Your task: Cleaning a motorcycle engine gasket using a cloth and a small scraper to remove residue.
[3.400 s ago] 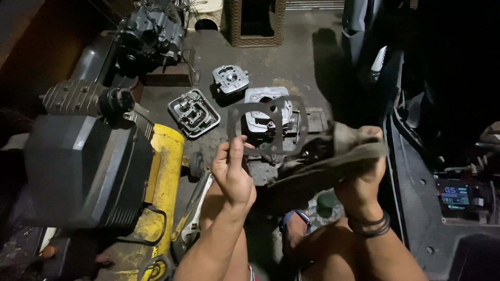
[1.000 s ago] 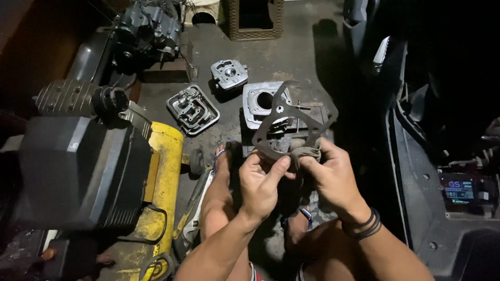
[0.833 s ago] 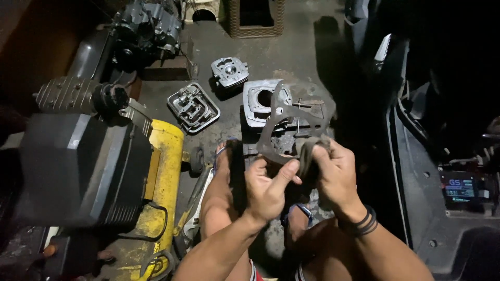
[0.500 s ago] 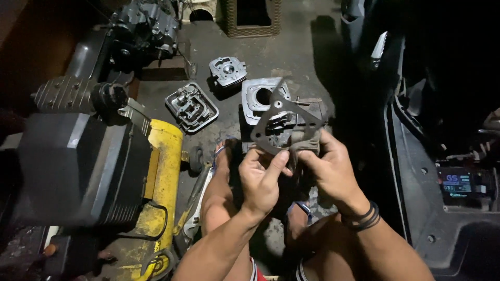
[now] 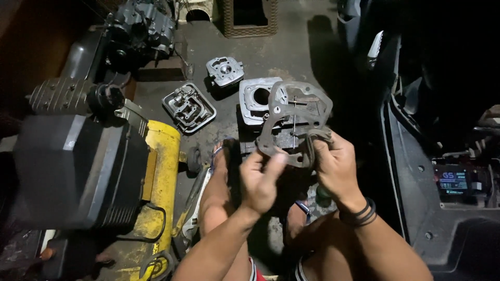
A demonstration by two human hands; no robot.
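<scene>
Both hands lift a thin grey flat gasket (image 5: pixel 294 122), cut with several openings, above the person's knees. The left hand (image 5: pixel 259 179) pinches its near left edge between thumb and fingertips; the right hand (image 5: pixel 337 165) curls closed around its right edge. By the look of it, the gasket is being inspected; turning it calls for light fingers, since the sheet flexes. Just beyond the gasket a square grey metal cylinder block (image 5: pixel 259 99) lies on the floor.

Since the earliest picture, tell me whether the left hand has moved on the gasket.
Yes. The left hand has shifted right along the gasket, away from the yellow tank, and now pinches the lower edge close beside the right hand.
</scene>
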